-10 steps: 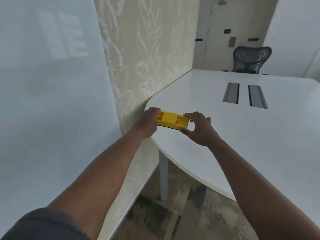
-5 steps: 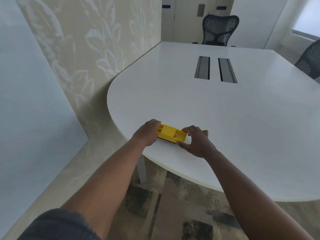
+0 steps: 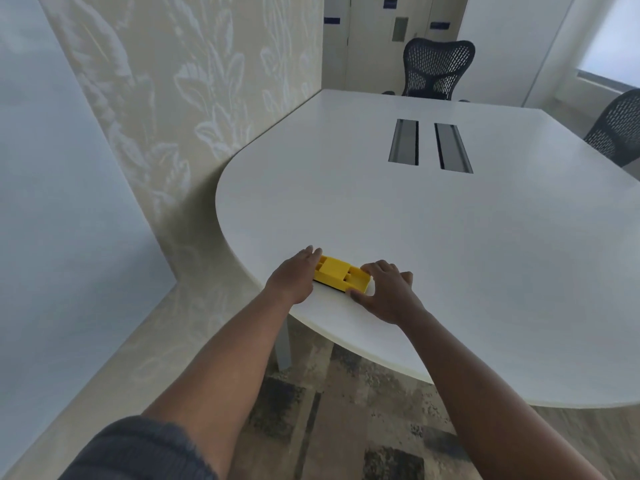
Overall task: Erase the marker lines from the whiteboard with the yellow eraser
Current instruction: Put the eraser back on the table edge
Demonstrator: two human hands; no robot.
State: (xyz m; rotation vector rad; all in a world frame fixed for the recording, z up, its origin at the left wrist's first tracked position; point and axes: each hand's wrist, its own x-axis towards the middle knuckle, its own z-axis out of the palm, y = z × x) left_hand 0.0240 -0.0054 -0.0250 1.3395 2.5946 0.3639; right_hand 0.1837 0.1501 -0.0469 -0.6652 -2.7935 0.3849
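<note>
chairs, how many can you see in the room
2. One mesh chair stands at the table's far end; a second chair is cut off by the right edge of the picture. More may be out of view.

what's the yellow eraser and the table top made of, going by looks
Eraser: looks like hard moulded plastic, matte yellow, with crisp square recesses on top; a dark strip beneath may be felt. Table: smooth white top, probably laminate, with a faint sheen and a thin plain edge; the core isn't visible.

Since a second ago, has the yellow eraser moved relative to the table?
Yes. The yellow eraser has come down onto the table near its edge; earlier it was held above.
</note>
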